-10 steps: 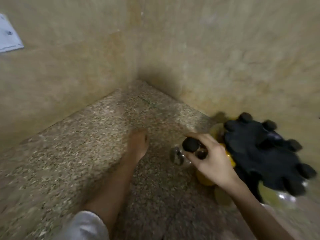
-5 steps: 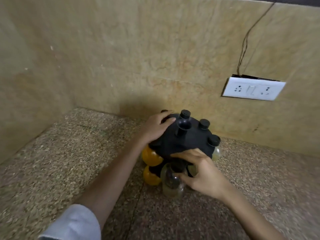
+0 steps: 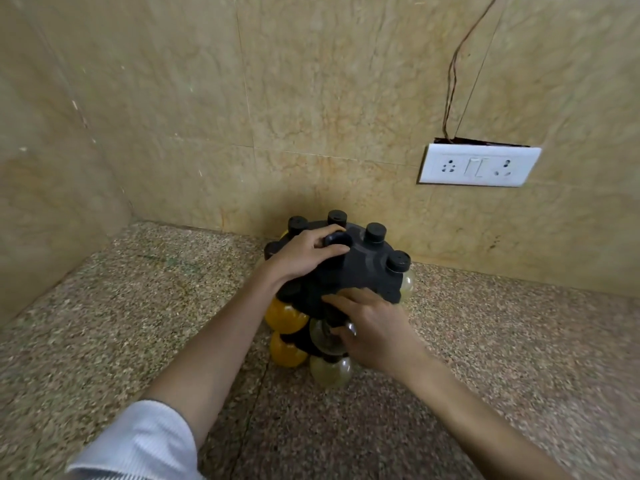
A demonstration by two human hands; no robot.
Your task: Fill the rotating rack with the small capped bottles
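The left hand (image 3: 304, 258) lay palm down, fingers curled and spread toward two o'clock, thumb tucked beneath at three o'clock. Its forearm ran back toward seven o'clock, bare to the elbow, where a white ribbed sleeve (image 3: 138, 445) began at the lower edge. The right hand (image 3: 374, 330) sat just below and toward four o'clock of the left, knuckles up, fingers bent and pinched toward nine o'clock. Its bare forearm stretched away toward five o'clock. The two hands were close together but not touching.
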